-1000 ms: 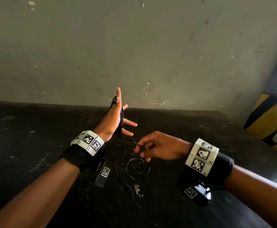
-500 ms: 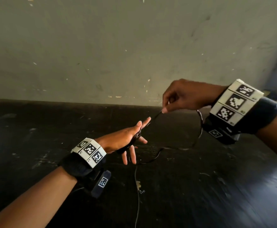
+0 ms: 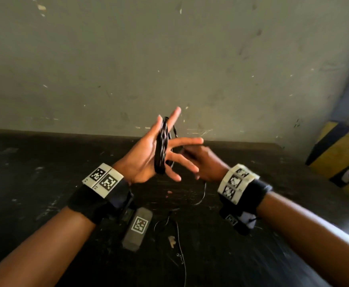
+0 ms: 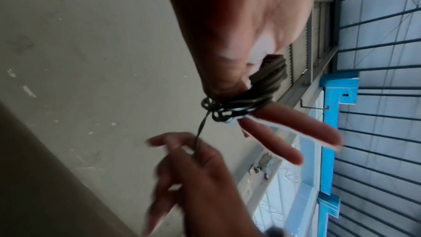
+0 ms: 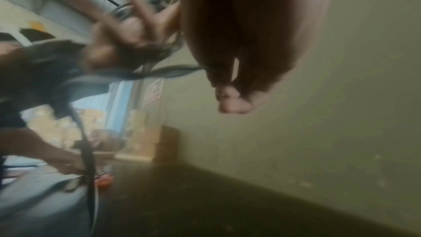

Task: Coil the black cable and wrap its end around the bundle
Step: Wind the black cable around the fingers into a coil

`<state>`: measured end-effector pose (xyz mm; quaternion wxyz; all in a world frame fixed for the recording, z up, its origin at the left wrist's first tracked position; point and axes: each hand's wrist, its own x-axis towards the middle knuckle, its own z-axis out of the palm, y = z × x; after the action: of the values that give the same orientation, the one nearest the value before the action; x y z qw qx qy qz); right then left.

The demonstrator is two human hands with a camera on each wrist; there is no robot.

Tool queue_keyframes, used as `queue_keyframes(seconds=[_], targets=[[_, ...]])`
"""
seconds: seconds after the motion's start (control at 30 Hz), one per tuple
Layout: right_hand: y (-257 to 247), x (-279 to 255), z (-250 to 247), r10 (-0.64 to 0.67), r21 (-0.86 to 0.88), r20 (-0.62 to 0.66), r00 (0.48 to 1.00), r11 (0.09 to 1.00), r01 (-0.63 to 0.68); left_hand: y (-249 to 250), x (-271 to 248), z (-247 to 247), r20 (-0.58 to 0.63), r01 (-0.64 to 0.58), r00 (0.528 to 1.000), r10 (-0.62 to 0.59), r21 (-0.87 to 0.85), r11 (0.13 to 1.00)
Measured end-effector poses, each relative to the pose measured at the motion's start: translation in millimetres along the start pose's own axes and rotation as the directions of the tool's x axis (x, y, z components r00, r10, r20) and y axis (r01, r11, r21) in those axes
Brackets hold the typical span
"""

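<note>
The left hand is spread, fingers straight, the black cable coiled upright round it; just right and slightly farther, the right hand pinches the free strand; slack trails to the near table.

Your head view dim and soft, dark tabletop swallowing detail, wall evenly lit, edges bowed, right hand motion-blurred, right wrist view heavily smeared, left wrist view backlit by bright windows
</note>
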<state>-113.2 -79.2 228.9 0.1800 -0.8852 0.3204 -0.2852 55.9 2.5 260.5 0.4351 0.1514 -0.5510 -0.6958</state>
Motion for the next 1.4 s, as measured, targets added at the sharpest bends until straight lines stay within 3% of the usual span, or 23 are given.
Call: queue_keyframes(seconds=[0.13,0.3,0.37,0.43,0.57,0.63,0.8,0.9,1.0,1.07,1.23,1.4], targets=[[-18.0,-7.6,53.8,0.183,0.102,0.285,0.941,0.97,-0.219,8.7,1.6,-16.5,-0.248,-0.12,0.959,0.136,0.078,0.99],[-56.4,-12.3,64.2,0.197,0.08,0.566,0.801,0.953,-0.292,9.4,-10.1,-49.2,-0.458,-0.153,0.863,0.213,0.165,0.974],[-68.6,-11.4,63.0,0.19,0.106,0.618,0.763,0.942,-0.32,6.6,-14.4,-60.3,-0.518,-0.109,0.827,0.219,0.236,0.966],[-79.6,-6.1,56.5,0.193,0.166,0.613,0.766,0.917,-0.364,2.5,-17.6,-67.1,-0.559,-0.015,0.799,0.223,0.352,0.936],[-95.5,11.8,34.7,0.233,0.2,0.646,0.727,0.867,-0.455,-5.7,-25.0,-79.2,-0.587,0.198,0.781,0.213,0.557,0.807],[-101.2,21.2,25.6,0.252,0.182,0.603,0.757,0.88,-0.438,-9.1,-30.5,-82.6,-0.601,0.291,0.779,0.18,0.6,0.745],[-105.0,47.2,12.5,0.323,0.171,0.464,0.825,0.881,-0.441,-10.3,-42.0,-84.3,-0.562,0.422,0.824,0.073,0.694,0.584],[-100.4,63.4,5.3,0.178,-0.126,0.338,0.924,0.982,-0.143,-4.6,-46.6,-84.4,-0.572,0.475,0.82,0.008,0.689,0.548],[-100.7,75.8,-6.1,-0.067,-0.325,0.273,0.96,0.933,0.158,0.5,-51.8,-82.7,-0.598,0.529,0.797,-0.09,0.617,0.583],[-100.9,82.4,-15.7,-0.142,-0.305,0.275,0.951,0.925,0.227,2.0,-54.1,-80.3,-0.554,0.516,0.816,-0.163,0.572,0.637],[-84.9,94.6,-44.9,-0.091,-0.059,0.227,0.97,0.992,0.107,6.8,-58.8,-68.0,-0.301,0.394,0.911,-0.28,0.445,0.804],[-51.1,92.9,-22.6,-0.07,-0.048,0.187,0.98,0.996,0.08,14.4,-55.9,-56.5,-0.061,0.238,0.971,-0.23,0.223,0.945]])
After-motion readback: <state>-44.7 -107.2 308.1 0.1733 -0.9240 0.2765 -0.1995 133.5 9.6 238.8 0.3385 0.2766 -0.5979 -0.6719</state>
